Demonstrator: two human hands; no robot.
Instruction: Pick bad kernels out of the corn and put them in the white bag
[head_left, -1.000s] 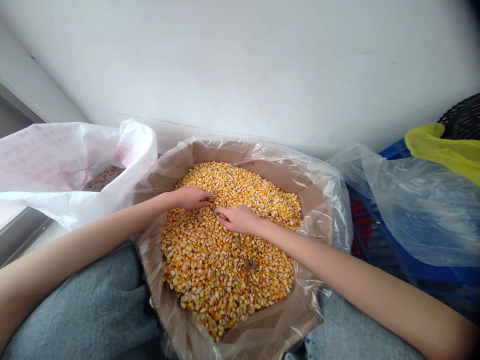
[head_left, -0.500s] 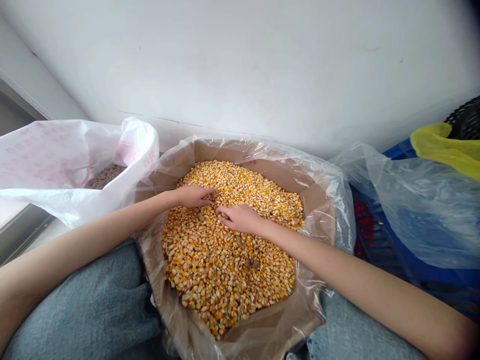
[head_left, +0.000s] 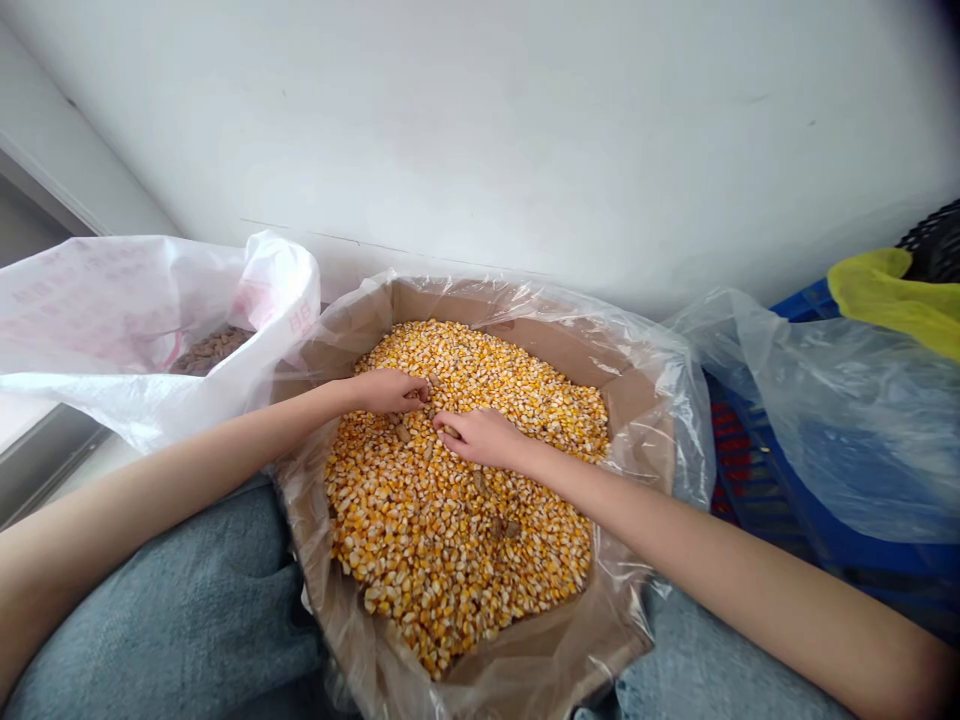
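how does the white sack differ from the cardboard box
The white sack bears reddish print; the cardboard box is brown under a clear plastic liner. The sack holds brownish bits, the box yellow-and-white corn kernels. Both are open at the top.

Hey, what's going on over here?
Someone has both bare hands in a plastic-lined cardboard box of corn kernels. The left hand and right hand are close together on the corn, fingers curled; the right seems to pinch something small, though it's hard to tell. A few brown pieces lie among the kernels. An open white sack holding brownish lumps sits on the left.
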